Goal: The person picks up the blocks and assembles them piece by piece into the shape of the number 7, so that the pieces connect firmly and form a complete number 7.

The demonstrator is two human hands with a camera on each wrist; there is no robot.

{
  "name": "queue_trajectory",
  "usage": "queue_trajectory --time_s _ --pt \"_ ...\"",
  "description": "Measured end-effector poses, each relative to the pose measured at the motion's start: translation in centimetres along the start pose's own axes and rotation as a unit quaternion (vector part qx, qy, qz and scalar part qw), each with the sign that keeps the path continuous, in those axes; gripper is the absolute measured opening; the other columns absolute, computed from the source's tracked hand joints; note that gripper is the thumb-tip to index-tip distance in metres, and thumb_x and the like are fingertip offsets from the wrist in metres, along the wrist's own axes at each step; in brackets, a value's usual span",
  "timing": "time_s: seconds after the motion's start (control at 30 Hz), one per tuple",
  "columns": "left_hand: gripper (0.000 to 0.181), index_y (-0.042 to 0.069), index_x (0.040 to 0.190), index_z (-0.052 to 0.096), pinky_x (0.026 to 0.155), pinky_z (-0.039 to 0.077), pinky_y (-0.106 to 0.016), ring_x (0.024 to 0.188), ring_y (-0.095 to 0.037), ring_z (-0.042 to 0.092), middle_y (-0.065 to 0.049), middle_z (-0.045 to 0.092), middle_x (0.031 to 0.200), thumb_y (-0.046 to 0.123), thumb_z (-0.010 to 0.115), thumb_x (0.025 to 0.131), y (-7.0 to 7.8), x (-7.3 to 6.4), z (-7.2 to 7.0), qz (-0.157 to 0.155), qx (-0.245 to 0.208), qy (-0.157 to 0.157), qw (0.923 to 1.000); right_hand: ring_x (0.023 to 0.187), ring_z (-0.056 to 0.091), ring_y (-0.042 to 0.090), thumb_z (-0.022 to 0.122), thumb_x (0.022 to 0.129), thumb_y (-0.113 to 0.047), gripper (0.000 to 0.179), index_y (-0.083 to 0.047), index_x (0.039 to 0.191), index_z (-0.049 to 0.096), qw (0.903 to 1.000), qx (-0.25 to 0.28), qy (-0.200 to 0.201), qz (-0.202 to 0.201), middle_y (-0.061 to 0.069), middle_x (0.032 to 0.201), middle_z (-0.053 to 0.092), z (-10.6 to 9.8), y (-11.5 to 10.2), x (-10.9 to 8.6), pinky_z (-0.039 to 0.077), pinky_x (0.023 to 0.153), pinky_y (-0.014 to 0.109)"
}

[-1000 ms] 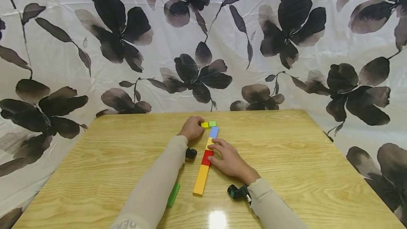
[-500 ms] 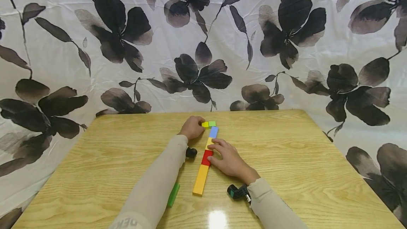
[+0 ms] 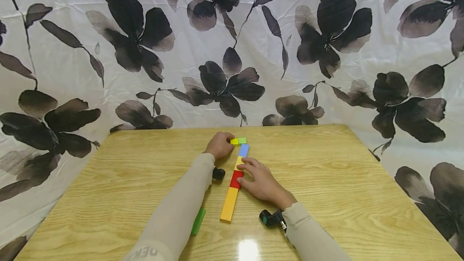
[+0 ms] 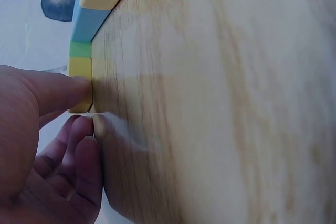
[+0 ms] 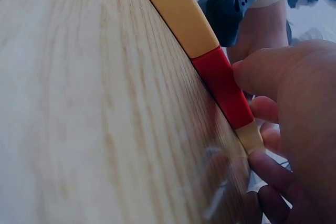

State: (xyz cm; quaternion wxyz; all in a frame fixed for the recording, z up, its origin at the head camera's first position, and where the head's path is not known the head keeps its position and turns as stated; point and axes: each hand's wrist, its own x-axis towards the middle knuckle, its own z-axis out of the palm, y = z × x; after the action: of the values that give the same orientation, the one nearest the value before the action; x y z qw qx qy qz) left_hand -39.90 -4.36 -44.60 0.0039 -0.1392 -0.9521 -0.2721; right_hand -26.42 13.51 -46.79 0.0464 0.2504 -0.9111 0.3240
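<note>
My left hand [image 3: 219, 145] is at the far part of the table, its thumb and a finger pinching a small yellow block [image 3: 235, 141]. That block touches a light green block [image 3: 242, 141] on its right. A line of blocks runs from there towards me: blue [image 3: 244, 150], pale yellow [image 3: 239, 162], red [image 3: 235, 179] and a long orange-yellow block [image 3: 228, 206]. Beside the line's right side, my right hand [image 3: 262, 182] rests with spread, slightly bent fingers. Its thumb touches the red block [image 5: 223, 85], and its fingertips touch the pale yellow one [image 5: 250, 137].
A green block [image 3: 197, 221] lies on the wooden table [image 3: 344, 184], partly hidden by my left sleeve [image 3: 174, 208]. Black wrist cameras hang at both wrists. A floral cloth [image 3: 275, 51] hangs behind the table's far edge.
The small yellow block and the light green block have shifted very slightly to the right and now touch squarely. My right hand has stayed still.
</note>
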Motion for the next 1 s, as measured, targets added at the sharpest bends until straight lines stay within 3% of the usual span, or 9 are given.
queue_trajectory --time_s 0.2,0.5,0.73,1.0 --pt "0.044 0.006 0.133 0.064 0.100 0.046 -0.042 0.109 -0.029 0.061 -0.015 0.067 0.119 0.010 0.070 0.090 -0.1 -0.4 -0.6 -0.002 -0.014 -0.001 0.9999 0.140 0.037 0.034 0.066 0.098 -0.030 0.041 -0.012 0.134 0.063 1.0000 -0.002 0.000 0.000 0.010 0.152 0.043 0.0 -0.3 0.0 0.030 0.106 0.060" --pt "0.054 0.001 0.142 0.053 0.096 0.048 -0.042 0.106 -0.028 0.062 -0.017 0.065 0.120 0.018 0.067 0.093 -0.9 -1.6 -2.4 -0.005 -0.076 -0.031 0.9966 0.140 0.038 0.035 0.065 0.098 -0.030 0.041 -0.009 0.134 0.063 1.0000 0.000 0.006 -0.005 0.011 0.151 0.044 0.3 -0.3 -0.2 0.029 0.106 0.062" --pt "0.047 0.001 0.138 0.057 0.094 0.049 -0.043 0.100 -0.027 0.064 -0.016 0.063 0.122 0.023 0.065 0.097 -2.5 -3.6 -5.0 0.014 -0.110 -0.046 0.9928 0.141 0.037 0.033 0.065 0.098 -0.031 0.041 -0.012 0.135 0.063 1.0000 0.001 0.001 0.004 0.008 0.153 0.043 0.2 -0.2 -0.1 0.028 0.108 0.061" --pt "0.037 0.000 0.129 0.064 0.095 0.048 -0.045 0.108 -0.029 0.060 -0.011 0.066 0.119 0.023 0.062 0.100 -3.8 -6.7 -6.6 0.048 -0.106 -0.058 0.9916 0.140 0.037 0.034 0.065 0.098 -0.032 0.041 -0.012 0.134 0.064 1.0000 0.003 0.004 0.003 0.009 0.152 0.043 0.2 -0.1 -0.1 0.028 0.107 0.061"
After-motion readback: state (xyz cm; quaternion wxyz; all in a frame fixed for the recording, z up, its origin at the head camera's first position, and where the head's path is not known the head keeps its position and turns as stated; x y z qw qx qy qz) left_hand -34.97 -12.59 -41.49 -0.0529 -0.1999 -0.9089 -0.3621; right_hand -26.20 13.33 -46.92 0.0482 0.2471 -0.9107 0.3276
